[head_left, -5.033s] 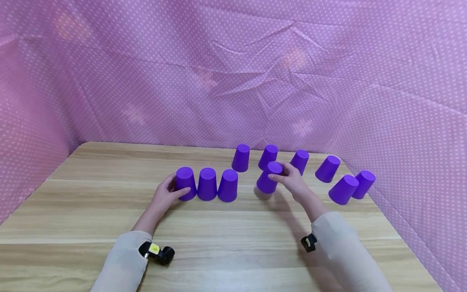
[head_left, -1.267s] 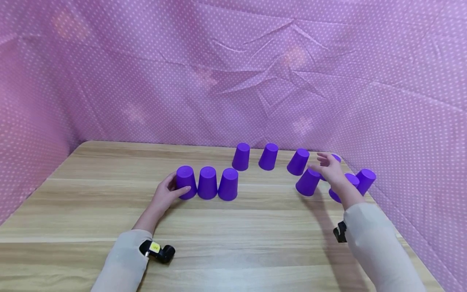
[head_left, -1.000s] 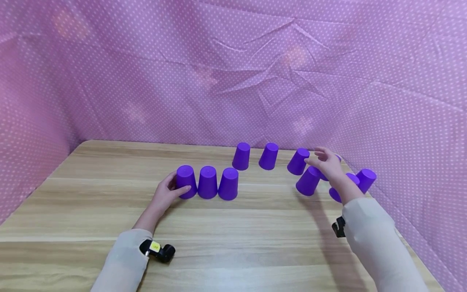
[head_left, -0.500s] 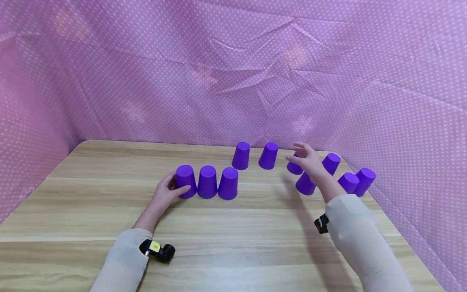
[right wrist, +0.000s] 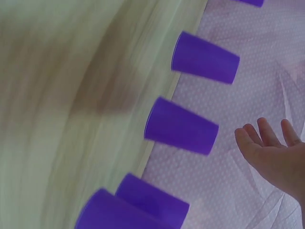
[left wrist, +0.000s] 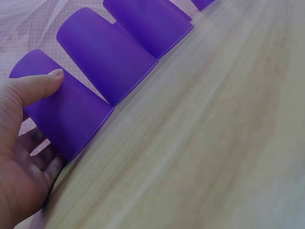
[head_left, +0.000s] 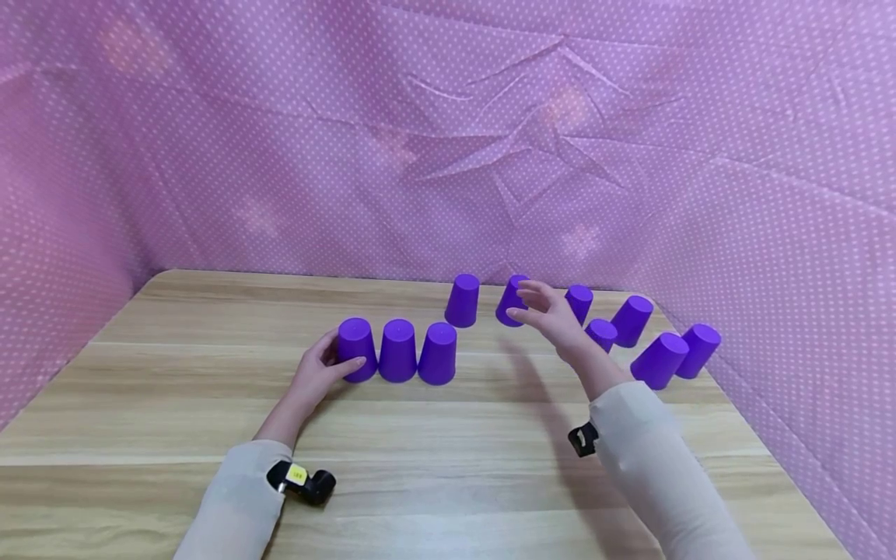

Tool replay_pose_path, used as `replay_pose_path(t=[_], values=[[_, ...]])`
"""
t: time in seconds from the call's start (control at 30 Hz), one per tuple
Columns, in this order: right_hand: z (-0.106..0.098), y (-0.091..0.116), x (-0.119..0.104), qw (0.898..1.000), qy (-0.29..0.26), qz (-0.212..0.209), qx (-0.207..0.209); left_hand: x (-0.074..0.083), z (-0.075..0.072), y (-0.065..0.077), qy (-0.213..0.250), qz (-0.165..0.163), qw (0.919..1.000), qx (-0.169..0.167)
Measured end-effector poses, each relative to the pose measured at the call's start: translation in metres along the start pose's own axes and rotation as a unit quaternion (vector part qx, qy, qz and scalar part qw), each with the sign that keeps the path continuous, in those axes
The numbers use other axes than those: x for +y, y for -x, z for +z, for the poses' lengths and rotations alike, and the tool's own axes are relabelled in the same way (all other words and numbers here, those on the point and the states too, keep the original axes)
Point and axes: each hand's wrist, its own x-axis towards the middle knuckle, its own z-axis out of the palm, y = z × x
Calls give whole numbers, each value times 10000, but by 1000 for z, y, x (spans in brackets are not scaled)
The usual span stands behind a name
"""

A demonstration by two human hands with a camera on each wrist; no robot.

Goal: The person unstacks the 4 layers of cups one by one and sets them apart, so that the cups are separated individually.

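Note:
Three upside-down purple cups stand in a close row left of the table's middle. My left hand (head_left: 313, 379) holds the leftmost cup (head_left: 355, 348), its thumb across the front and fingers round the far side; the left wrist view shows the same hold. Beside it are the middle cup (head_left: 397, 351) and the right-hand cup (head_left: 437, 355) of the row. My right hand (head_left: 553, 317) hovers with loosely spread fingers and holds nothing, overlapping a back cup (head_left: 509, 305) in the head view. In the right wrist view this hand (right wrist: 274, 155) is apart from the cups.
Other upside-down cups stand at the back, among them a far-left one (head_left: 462, 302) and another (head_left: 632, 320) near the corner. One cup (head_left: 602, 333) is partly hidden by my right wrist. Two more, a nearer (head_left: 659, 362) and a farther (head_left: 698, 351), stand near the right edge. Dotted cloth (head_left: 448, 155) surrounds the table.
My right hand carried a cup rightward, let go of it in front of the back cups, then moved left through the air. My left hand has stayed on its cup.

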Motion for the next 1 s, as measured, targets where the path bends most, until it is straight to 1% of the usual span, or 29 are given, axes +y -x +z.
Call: replay_pose_path(t=[0.27,0.5,0.73,1.0], values=[[31,0,-1,9988,-470,-146,-71,2,0,1,-58,13,10000,-8],[55,1,7,9968,-682,-220,-361,2,0,2,-83,-7,10000,-12],[78,3,12,9962,-655,-122,-565,0,0,0,-66,-58,10000,-33],[94,0,19,9953,-798,80,-534,-1,1,-1,34,15,10000,-17]])
